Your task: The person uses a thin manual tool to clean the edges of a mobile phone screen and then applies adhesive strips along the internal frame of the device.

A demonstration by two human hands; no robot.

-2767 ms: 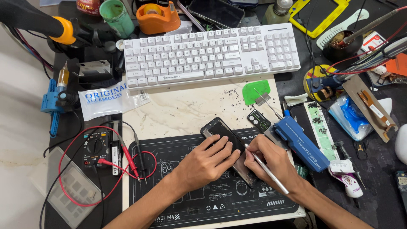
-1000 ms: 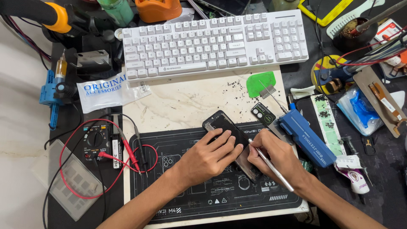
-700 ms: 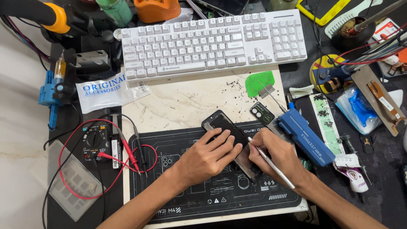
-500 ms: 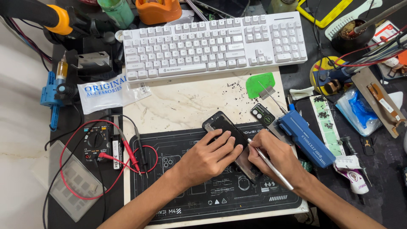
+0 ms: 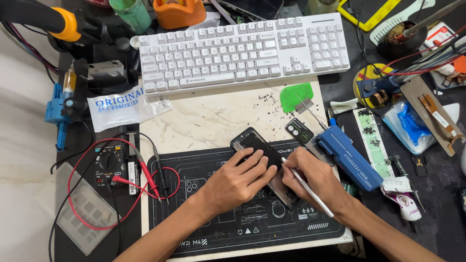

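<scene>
A dark smartphone (image 5: 254, 144) lies slanted on the black repair mat (image 5: 194, 184). My left hand (image 5: 238, 180) presses flat on its middle, fingers spread across it. My right hand (image 5: 315, 178) sits at the phone's lower right edge and grips a thin silver tool (image 5: 307, 187) like a pen, its tip at the phone's side. The lower part of the phone is hidden under both hands.
A white keyboard (image 5: 242, 51) lies behind, on a marble slab (image 5: 204, 119). A blue tool (image 5: 348, 155), a green pick (image 5: 296, 96) and a small black part (image 5: 299, 131) sit right of the phone. A multimeter (image 5: 112, 162) with red leads is at left, beside a plastic bag (image 5: 124, 104).
Both hands stay on the phone in nearly the same pose. Only the view shifts slightly.
</scene>
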